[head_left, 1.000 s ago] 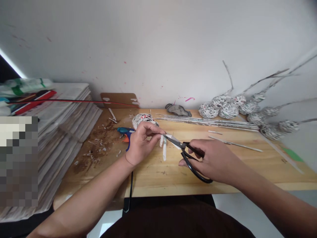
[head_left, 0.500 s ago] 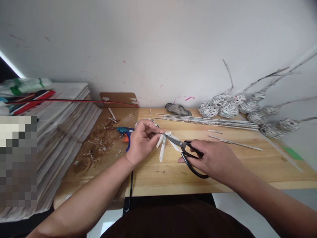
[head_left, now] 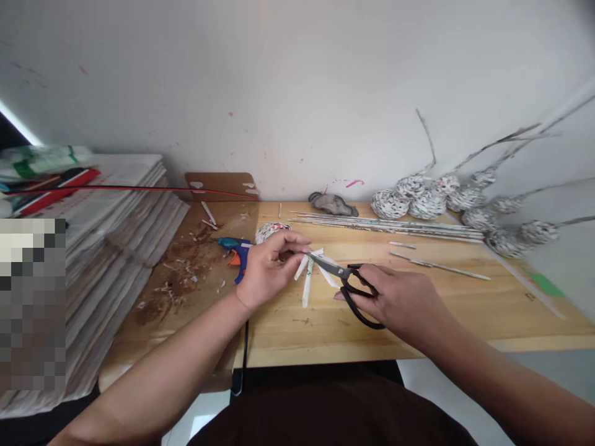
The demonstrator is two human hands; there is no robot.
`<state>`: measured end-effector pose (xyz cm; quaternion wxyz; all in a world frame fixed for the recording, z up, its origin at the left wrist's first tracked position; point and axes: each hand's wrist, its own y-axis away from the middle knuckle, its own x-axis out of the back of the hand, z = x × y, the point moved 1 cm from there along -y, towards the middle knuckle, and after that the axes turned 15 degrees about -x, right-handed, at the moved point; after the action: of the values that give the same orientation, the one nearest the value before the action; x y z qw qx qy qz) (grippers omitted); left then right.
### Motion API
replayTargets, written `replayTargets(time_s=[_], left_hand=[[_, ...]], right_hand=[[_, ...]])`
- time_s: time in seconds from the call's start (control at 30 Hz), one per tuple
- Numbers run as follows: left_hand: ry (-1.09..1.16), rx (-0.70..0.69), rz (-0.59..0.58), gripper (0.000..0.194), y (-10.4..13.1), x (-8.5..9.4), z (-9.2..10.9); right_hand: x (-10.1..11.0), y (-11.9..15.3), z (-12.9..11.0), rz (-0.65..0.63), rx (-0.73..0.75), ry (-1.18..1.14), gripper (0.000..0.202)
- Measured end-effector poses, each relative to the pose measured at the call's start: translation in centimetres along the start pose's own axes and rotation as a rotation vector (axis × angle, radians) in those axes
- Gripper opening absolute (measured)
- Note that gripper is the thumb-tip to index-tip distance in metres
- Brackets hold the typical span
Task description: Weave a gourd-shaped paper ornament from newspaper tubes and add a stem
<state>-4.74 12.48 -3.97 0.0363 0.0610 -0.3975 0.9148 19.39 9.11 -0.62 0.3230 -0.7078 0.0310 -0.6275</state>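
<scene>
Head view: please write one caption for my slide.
The right hand holds black-handled scissors to paper strips pinched in the left hand, with woven paper gourd shapes behind, at right.

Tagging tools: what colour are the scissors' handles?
The scissors' handles are black; best seen in the head view.

Craft workspace | I hold scissors at a wooden table against a pink-flecked wall | glue gun, paper scraps and stacked paper leftward, woven gourd shapes at right
</scene>
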Motion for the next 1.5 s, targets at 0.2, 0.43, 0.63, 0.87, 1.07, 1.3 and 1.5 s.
replayTargets(time_s=[0.2, 0.43, 0.63, 0.87, 1.07, 1.3, 1.5], left_hand=[[0.009, -0.042, -0.031, 0.025, 0.1, 0.0, -0.2], [0.078, -0.036, 0.104, 0.019, -0.6, 0.5, 0.1], [0.153, 0.115, 0.315, 0.017, -1.4, 0.7, 0.7], [0.307, 0.247, 0.416, 0.02, -1.4, 0.5, 0.6], [0.301, 0.156, 0.445, 0.017, -1.3, 1.0, -0.3], [0.372, 0.104, 0.537, 0.017, -1.6, 1.0, -0.4], [0.385, 0.117, 0.515, 0.015, -1.5, 0.9, -0.1]], right_hand=[[-0.9, 0.6, 0.5, -0.111, -0.088, -0.092, 0.053], [-2.2, 0.9, 3.8, -0.392, -0.386, 0.093, 0.036], [-3.8, 0.3, 7.2, -0.47, -0.426, -0.012, 0.019], [-2.6, -4.0, 0.2, -0.129, -0.354, -0.714, 0.013], [-3.6, -7.4, -7.2, 0.097, -0.34, -1.069, 0.003], [-4.1, -8.2, -8.0, 0.129, -0.402, -1.131, 0.005], [-4.4, -8.7, -8.5, 0.104, -0.426, -1.218, 0.004]])
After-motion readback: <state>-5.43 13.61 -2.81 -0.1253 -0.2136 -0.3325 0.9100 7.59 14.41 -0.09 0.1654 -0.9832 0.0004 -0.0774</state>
